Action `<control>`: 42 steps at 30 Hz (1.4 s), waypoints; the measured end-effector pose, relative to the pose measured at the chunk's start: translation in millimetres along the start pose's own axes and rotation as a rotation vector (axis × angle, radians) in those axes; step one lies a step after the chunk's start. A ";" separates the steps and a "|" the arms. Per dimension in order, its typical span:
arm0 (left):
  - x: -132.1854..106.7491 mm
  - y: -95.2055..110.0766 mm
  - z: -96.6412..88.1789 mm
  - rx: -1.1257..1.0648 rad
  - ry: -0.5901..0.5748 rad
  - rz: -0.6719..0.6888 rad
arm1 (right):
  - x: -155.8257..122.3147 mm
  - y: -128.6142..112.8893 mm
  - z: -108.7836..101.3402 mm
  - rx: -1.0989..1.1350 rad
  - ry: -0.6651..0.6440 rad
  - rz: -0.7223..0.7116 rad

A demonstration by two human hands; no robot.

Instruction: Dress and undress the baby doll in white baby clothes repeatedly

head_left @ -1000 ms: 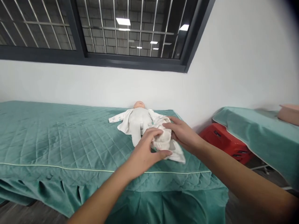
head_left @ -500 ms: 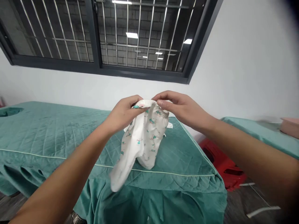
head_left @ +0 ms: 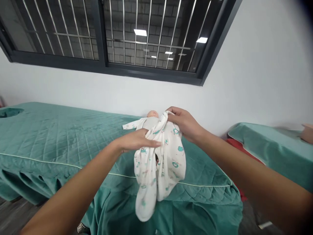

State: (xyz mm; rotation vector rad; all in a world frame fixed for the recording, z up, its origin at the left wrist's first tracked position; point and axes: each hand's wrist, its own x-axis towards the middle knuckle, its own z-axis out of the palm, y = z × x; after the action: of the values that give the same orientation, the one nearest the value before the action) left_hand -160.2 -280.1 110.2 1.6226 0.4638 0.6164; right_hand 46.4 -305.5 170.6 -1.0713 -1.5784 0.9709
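A pair of white footed baby pants (head_left: 172, 160) with a green animal print hangs between my hands, over the near side of the bed. My right hand (head_left: 184, 122) pinches the gathered waistband at the upper right. At the left side of the pants, my left hand (head_left: 138, 140) grips the cloth with its thumb laid across the front. One footed leg dangles lower than the other. Behind the pants a baby doll (head_left: 153, 114) lies on the bed in a white printed top (head_left: 133, 124); its lower body is hidden by the cloth and my hands.
A green quilted bed (head_left: 73, 137) with a face hole (head_left: 11, 112) at its left end stands against the white wall. Above is a barred window (head_left: 146, 42). A second green bed (head_left: 276, 140) and a red plastic stool (head_left: 241, 148) are on the right. Another person's hand (head_left: 307, 133) shows at the right edge.
The pants have turned, and their larger print now faces me. My left hand has moved down from the waistband; my right hand has shifted slightly lower. The doll's head has come into view.
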 end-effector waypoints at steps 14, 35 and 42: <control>29.1 -62.7 2.8 -0.320 -0.032 -0.180 | 5.1 76.6 -0.2 0.259 -0.010 0.275; 34.9 -79.0 19.2 -0.515 0.094 -0.152 | -27.2 93.3 -10.1 0.425 -0.132 0.369; 42.9 -85.2 22.7 -0.669 0.180 -0.085 | -33.9 100.9 -6.4 0.363 -0.391 0.396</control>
State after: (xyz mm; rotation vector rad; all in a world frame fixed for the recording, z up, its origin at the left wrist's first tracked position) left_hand -108.5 -258.9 29.6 0.9141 0.3984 0.7580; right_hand 76.6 -307.1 68.3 -0.9907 -1.4310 1.7492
